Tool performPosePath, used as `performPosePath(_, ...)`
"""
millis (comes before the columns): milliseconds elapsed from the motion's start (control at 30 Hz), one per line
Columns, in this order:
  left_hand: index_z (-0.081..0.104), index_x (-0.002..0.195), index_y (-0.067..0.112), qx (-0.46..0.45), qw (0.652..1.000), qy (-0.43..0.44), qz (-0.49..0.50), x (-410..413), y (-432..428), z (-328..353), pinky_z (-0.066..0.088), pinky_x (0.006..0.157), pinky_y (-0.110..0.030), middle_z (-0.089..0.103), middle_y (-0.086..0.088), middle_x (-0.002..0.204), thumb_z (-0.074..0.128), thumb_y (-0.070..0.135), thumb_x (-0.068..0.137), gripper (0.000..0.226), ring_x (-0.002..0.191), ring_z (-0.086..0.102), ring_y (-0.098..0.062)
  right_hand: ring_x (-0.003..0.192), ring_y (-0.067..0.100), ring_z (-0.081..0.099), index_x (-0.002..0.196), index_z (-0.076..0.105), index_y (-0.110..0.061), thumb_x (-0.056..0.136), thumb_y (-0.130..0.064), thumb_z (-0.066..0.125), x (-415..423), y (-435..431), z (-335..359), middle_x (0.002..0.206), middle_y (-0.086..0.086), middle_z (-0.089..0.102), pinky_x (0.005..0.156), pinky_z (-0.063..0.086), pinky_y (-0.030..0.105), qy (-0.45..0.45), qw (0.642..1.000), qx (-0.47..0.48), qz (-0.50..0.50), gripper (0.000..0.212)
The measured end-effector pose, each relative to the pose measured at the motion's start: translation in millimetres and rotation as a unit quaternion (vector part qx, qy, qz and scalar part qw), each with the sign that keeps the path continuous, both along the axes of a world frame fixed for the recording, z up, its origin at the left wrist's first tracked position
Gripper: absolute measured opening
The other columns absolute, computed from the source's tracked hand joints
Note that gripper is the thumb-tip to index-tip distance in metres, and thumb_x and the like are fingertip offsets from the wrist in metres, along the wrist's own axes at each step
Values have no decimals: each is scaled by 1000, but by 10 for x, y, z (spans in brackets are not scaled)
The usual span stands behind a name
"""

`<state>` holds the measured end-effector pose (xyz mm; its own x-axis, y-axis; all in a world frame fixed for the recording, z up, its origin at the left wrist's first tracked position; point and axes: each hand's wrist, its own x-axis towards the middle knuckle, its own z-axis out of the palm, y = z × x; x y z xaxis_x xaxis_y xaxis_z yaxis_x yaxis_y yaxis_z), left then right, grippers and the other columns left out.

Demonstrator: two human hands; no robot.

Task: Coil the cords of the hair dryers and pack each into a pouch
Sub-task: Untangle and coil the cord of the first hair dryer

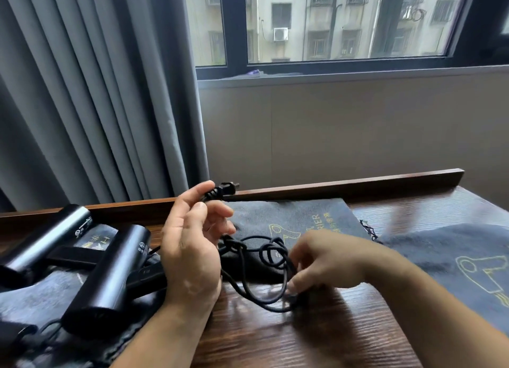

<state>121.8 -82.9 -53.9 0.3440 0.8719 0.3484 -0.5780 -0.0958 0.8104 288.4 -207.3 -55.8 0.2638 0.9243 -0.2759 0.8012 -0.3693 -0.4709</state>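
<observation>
head view: left hand [192, 246] pinches the cord [234, 245] at its plug end, 11 o'clock of the tangle, anchoring it; right hand [325, 265] grips loose loops at 4 o'clock, seemingly to coil them.

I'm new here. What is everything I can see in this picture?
table: one, brown wood, under everything
hair dryers: two, black, left on the table
cord: one, black, looped on the table's middle
plug: one, black, cord's end, raised near the back edge
pouches: at least three, dark grey, yellow print; left, back, right
curtain: one, grey, back left
window: one, dark frame, behind the table
left hand: one, raised, pinches the cord by the plug
right hand: one, low, grips the cord's loops
</observation>
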Motion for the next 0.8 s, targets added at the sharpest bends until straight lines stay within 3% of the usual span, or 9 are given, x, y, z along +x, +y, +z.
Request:
performPosePath(67,69,107,9,14,998,58,1,13,40,-40,49,66,-27,67,-9,70,47,6,95,25,64,55,-18,68,13,59,80,62,-17,88,-34,75,101,-95,55,71,-3,63,60,45,29,154,984,81,-34,23)
performPosePath(167,70,101,15,76,988,133,-10,40,50,-69,48,73,-24,71,-6,72,53,16,84,24,72,62,-12,77,28,71,90,61,-15,97,-29,61,192,-158,195,89,7,66,57,55,33,359,887,257,-138,16)
performPosePath(300,67,109,26,173,963,206,-28,47,-10,-63,51,79,-16,78,1,88,57,30,88,23,88,73,-9,61,17,57,97,62,-17,83,-26,68,199,-59,254,86,3,57,47,45,26,476,759,412,-169,19)
performPosePath(400,64,113,35,282,915,286,37,30,-32,-82,46,75,-10,73,17,82,59,43,89,25,83,69,-1,74,20,64,121,63,-9,83,-4,63,185,-78,287,93,8,62,50,47,25,533,715,428,-147,39)
performPosePath(467,63,115,37,325,891,303,91,20,-61,-78,43,70,-9,69,21,83,63,48,86,31,78,64,-1,81,22,69,131,61,-16,84,-5,60,183,-99,323,100,9,67,49,49,26,542,693,450,-153,48)
performPosePath(567,59,120,35,277,924,242,101,29,-85,-23,46,77,-13,74,19,97,67,40,86,35,90,69,-6,64,19,64,129,55,-17,85,-17,65,148,-49,360,109,16,66,41,41,23,472,710,483,-198,45)
performPosePath(633,56,122,35,199,960,178,90,43,-10,51,49,87,-26,76,9,105,66,30,88,36,101,71,-11,55,18,59,122,52,-15,87,-18,69,116,-10,405,111,27,62,40,40,23,392,755,477,-221,39)
performPosePath(700,55,121,33,147,977,134,76,28,74,172,51,87,-33,78,1,102,68,15,92,37,95,71,-10,53,23,62,114,53,-10,95,-14,66,109,-4,501,109,31,64,42,45,26,305,809,451,-223,23)
performPosePath(800,64,116,32,131,976,166,50,-30,125,326,53,80,-29,78,-2,91,66,1,93,38,83,70,-12,57,35,67,98,64,-13,98,-19,65,140,-28,686,86,17,74,50,54,34,169,876,396,-220,6)
